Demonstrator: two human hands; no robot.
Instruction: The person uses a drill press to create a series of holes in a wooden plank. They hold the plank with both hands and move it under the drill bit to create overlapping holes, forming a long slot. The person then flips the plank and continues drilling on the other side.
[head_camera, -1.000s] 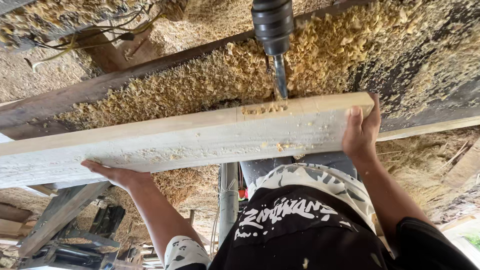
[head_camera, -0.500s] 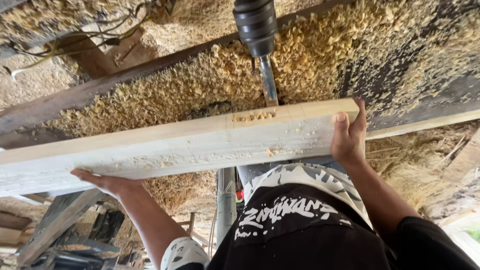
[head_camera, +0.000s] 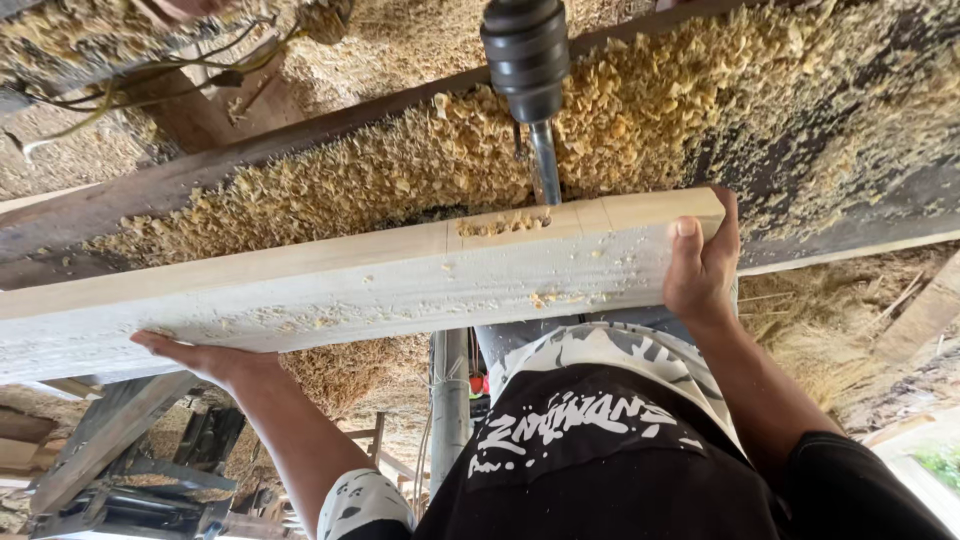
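Nearest the camera is the person's black shirt (head_camera: 600, 450) with white print, both bare arms reaching forward from it. The left hand (head_camera: 200, 357) lies under the near lower edge of a long pale wooden plank (head_camera: 330, 285), palm up, its fingers flat and mostly hidden beneath the wood, so how far they curl cannot be told. The right hand (head_camera: 700, 265) grips the plank's right end, thumb lying on the near face and fingers wrapped round the end grain. The plank runs across the view, sloping slightly up toward the right, and its near face is dusted with fine chips. Along its top edge sits a short slot (head_camera: 505, 222) filled with loose shavings. A metal drill bit (head_camera: 545, 175) comes straight down into the right end of that slot, held in a dark ribbed chuck (head_camera: 525, 55) above. Behind the plank the table (head_camera: 860, 235) of the machine is heaped with yellow wood shavings (head_camera: 400, 170), and a dark beam (head_camera: 150, 195) runs diagonally beyond. Thin wires (head_camera: 180, 75) hang at the far left.
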